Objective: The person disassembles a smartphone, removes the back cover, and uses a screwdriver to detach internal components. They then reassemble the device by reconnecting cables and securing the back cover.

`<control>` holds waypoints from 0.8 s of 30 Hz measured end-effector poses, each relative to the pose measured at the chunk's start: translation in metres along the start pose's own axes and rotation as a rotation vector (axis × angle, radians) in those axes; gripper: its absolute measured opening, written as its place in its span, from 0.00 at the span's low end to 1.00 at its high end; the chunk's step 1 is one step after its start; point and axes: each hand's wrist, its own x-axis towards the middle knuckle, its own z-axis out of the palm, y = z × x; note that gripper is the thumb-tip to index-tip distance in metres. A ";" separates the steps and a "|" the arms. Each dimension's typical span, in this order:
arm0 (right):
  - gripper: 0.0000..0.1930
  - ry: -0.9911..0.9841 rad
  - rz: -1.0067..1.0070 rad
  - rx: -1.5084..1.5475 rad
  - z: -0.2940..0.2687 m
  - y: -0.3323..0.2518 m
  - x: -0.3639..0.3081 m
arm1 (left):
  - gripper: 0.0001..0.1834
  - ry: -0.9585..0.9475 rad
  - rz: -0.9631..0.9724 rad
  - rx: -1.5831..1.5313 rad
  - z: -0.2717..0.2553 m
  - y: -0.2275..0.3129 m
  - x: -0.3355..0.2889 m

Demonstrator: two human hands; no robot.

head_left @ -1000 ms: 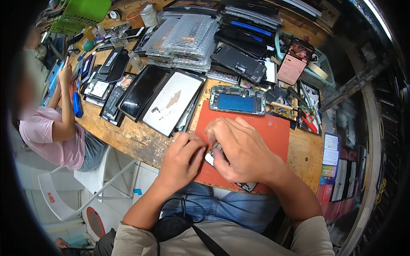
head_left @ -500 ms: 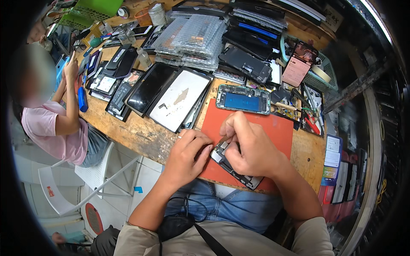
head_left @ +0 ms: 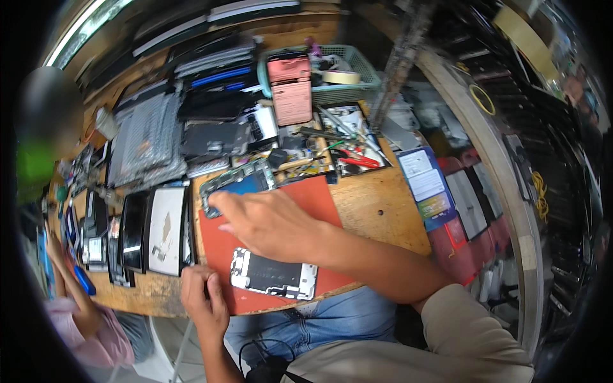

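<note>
An opened phone body (head_left: pixel 273 277) with a white frame lies flat on the red work mat (head_left: pixel 319 198) near the bench's front edge. My left hand (head_left: pixel 203 302) rests at the mat's front left corner, fingers curled, just left of the phone and holding nothing I can see. My right hand (head_left: pixel 271 223) reaches leftward over the mat above the phone, fingers stretched toward a second opened phone (head_left: pixel 236 184) with a blue part at the mat's far left edge. Whether it touches that phone is unclear.
The wooden bench (head_left: pixel 377 210) carries several tablets and screens (head_left: pixel 163 231) at left, stacked phone parts behind, a pink device (head_left: pixel 290 92) leaning on a green basket (head_left: pixel 348 70), and red-handled cutters (head_left: pixel 357 161). Another person (head_left: pixel 83 319) in pink sits at far left.
The view has swung right. My right hand left the phone on the mat and reached forward-left toward the blue-part phone. My left hand slid off the phone to the mat's corner.
</note>
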 end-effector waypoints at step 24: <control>0.05 -0.154 -0.048 -0.401 0.021 0.020 -0.020 | 0.16 -0.053 -0.084 -0.192 0.016 -0.004 0.022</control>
